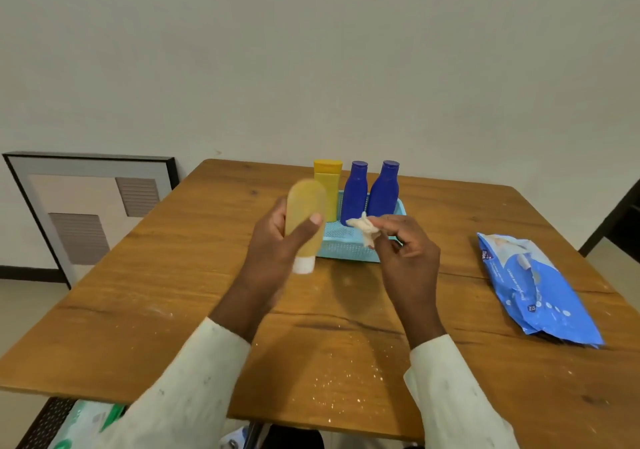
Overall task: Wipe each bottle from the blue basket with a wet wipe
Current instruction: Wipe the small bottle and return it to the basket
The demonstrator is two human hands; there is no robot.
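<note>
Amber tube bottle (306,222) stands cap-down, long axis near upright, clasped in the left hand (273,241) above the table (450,275) — just to its right the right hand (401,254) pinches a crumpled wet wipe (363,229) before the blue basket (346,248).

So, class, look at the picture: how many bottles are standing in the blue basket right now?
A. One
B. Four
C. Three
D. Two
C: a yellow bottle and two dark blue bottles stand upright in the blue basket, while the left hand holds a fourth, amber bottle outside it.
</note>
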